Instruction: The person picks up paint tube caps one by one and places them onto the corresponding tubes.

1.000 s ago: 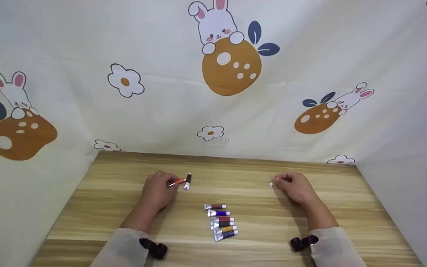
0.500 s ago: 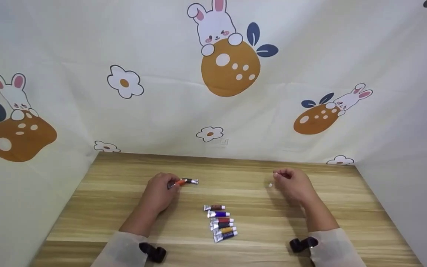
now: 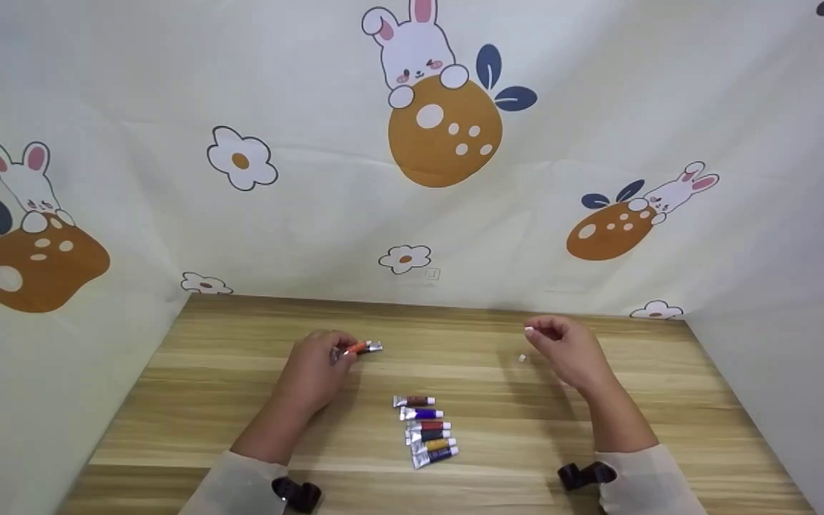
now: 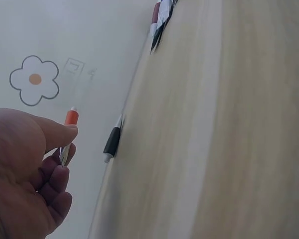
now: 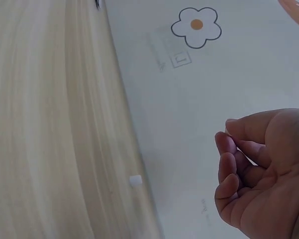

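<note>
Between thumb and fingers, my left hand point(image 3: 319, 365) pinches an orange paint tube point(image 4: 71, 118), raised off the table. A black paint tube point(image 4: 112, 142) lies on the table just beyond it; in the head view its silver end point(image 3: 376, 346) shows past the orange tube. My right hand point(image 3: 568, 352) is raised at the right, its thumb and forefinger pinching a small white cap point(image 3: 528, 330), nearly hidden in the right wrist view. Another small white cap point(image 5: 135, 180) lies on the table below that hand.
Several paint tubes lie in a loose column at the table's middle, among them a brown tube point(image 3: 415, 402), a purple-blue tube point(image 3: 423, 414) and a yellow tube point(image 3: 435, 445). A printed cloth point(image 3: 297, 214) hangs behind the wooden table point(image 3: 498, 458).
The black tube has turned from pointing away to lying sideways. My right hand has risen, leaving one white cap on the table. My left hand's orange tube has shifted slightly right.
</note>
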Available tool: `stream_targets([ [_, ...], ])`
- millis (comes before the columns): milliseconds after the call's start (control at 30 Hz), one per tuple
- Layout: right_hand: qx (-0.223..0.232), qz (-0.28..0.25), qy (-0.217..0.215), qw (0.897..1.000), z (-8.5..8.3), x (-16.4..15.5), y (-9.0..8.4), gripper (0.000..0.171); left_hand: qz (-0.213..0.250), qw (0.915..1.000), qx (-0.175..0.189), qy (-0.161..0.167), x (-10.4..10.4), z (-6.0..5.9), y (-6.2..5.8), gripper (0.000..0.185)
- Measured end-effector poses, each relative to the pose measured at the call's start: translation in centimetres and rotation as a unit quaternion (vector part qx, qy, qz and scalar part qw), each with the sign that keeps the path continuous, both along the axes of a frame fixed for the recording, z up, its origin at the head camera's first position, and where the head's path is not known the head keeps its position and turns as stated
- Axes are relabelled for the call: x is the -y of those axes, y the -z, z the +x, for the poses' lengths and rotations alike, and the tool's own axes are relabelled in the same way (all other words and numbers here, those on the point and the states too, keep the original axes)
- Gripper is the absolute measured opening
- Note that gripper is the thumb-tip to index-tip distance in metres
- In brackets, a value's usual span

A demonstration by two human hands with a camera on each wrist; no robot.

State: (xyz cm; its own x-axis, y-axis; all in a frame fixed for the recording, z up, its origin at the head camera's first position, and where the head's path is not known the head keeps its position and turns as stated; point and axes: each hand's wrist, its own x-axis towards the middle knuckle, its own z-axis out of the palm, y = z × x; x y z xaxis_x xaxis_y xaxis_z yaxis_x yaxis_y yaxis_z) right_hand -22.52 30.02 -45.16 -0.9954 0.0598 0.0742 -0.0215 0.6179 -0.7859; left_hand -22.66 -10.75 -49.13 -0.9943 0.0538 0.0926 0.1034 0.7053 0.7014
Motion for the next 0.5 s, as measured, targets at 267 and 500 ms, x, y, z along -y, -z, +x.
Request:
stream_targets([
  [267, -0.009, 0.013, 0.004, 1.0, 0.8, 0.9, -1.2, 0.025, 0.008, 0.9993, -0.036, 0.009, -0.8, 1.0, -1.3, 0.019],
  [500, -0.021, 0.012, -0.004, 1.0, 1.6, 1.8, -2.3, 0.021, 0.01, 0.9988, -0.048, 0.01, -1.7, 2.0, -2.5, 0.019],
])
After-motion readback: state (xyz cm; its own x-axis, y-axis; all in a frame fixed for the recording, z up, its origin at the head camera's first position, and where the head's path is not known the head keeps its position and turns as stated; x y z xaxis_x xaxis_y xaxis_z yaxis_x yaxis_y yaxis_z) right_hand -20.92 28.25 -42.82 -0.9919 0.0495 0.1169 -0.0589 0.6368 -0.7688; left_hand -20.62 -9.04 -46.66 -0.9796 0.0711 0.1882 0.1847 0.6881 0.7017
